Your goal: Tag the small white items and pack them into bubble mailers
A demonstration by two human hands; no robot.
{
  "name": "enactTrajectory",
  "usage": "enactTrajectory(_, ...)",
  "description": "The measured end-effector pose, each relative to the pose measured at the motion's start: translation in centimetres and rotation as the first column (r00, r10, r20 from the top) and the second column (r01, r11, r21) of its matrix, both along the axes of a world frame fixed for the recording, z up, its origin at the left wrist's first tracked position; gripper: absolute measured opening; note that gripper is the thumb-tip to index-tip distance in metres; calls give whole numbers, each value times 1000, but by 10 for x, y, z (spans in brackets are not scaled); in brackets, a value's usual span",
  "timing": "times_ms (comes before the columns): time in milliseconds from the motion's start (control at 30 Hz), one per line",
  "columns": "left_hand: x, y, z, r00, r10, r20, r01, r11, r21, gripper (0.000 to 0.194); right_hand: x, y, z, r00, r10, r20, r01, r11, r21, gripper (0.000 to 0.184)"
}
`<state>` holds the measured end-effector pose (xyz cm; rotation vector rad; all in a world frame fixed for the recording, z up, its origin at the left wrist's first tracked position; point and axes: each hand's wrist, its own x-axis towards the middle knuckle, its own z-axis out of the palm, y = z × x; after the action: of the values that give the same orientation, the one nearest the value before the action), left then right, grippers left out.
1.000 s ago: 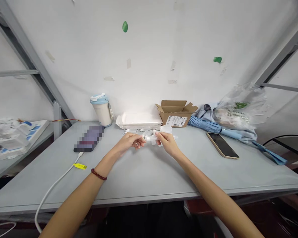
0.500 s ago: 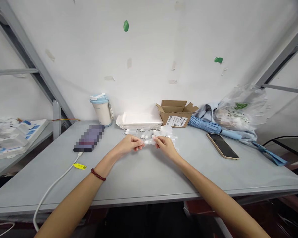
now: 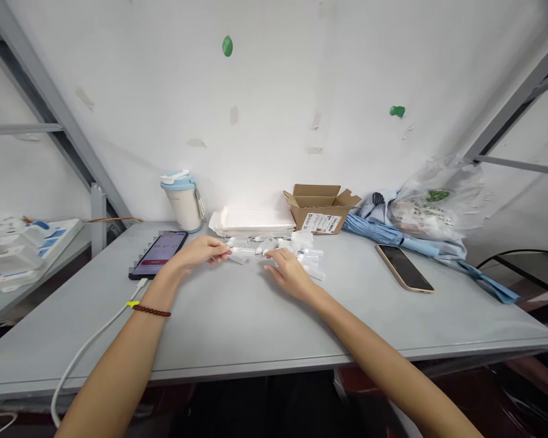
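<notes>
The person leans over the pale grey table (image 3: 256,328) with both bare arms stretched forward. The left hand (image 3: 200,250), a dark red bead bracelet (image 3: 151,311) on its wrist, pinches a small white plastic piece (image 3: 238,258) between thumb and fingertips, holding it low, just above the tabletop or on it; I cannot tell which. The right hand (image 3: 287,274) is loosely spread and holds nothing, palm down, its fingertips at the near edge of the scatter of small clear and white plastic parts (image 3: 296,249) that lies in front of the stack of white trays (image 3: 256,221). It looks like a sorting or assembling step, one piece in the left hand while the right goes for another. The next move would call for a fine pinch, since the parts are tiny, light and crowded together, and apt to skid on the smooth surface. A dark smartphone with a lit screen (image 3: 158,254) lies just left of the left hand, and a brown cardboard box (image 3: 322,210) stands behind the scatter.
</notes>
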<state>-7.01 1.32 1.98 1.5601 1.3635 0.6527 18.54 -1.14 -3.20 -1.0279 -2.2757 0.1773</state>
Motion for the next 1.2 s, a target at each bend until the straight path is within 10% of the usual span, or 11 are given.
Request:
enactTrajectory(467,-18,7,-10,981,-184,-68,168,967,-193,35,3,10,-9,886,-156,436,107,985,134,43)
enactTrajectory(767,2,11,-24,973,170,-156,-187,978,-98,32,2,8,-6,894,-135,428,94,989,115,43)
enactTrajectory(1200,11,9,-20,941,211,-265,-235,970,-63,31,3,10,-4,871,-359,335,299,929,218,33)
